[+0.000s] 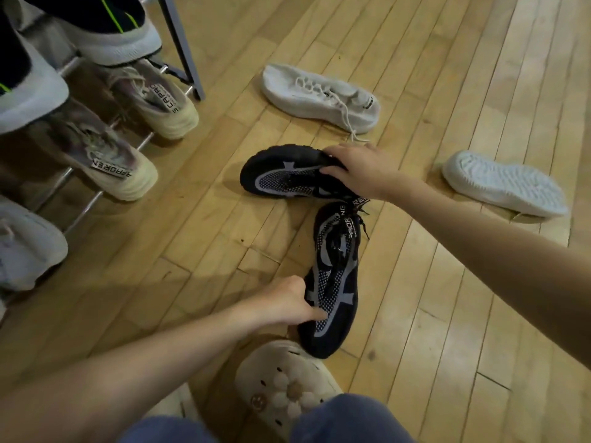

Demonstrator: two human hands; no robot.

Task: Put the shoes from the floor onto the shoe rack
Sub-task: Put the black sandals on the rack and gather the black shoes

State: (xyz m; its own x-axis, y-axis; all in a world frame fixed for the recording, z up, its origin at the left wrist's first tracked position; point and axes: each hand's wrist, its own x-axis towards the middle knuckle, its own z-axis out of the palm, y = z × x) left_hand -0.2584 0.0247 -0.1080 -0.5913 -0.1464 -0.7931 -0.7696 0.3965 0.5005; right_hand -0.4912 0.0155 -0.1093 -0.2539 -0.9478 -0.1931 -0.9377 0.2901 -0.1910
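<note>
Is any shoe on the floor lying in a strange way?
Yes. The far white shoe at the right lies upside down, its sole facing up. The other white shoe lies flattened on its side with loose laces. The two black shoes point in different directions, a hand on each.

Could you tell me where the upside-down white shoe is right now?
The upside-down white shoe lies sole-up on the floor at the head view's far right, beyond the right hand.

A home entryway or hall is suggested. A pale wooden plank floor (415, 298) is seen, with a metal-barred shoe rack (179, 49) stood at its edge and loaded with worn sneakers (128, 174). More shoes (319, 97) are scattered loose on the boards, and a cream house clog with flower charms (287, 388) is worn indoors.
</note>
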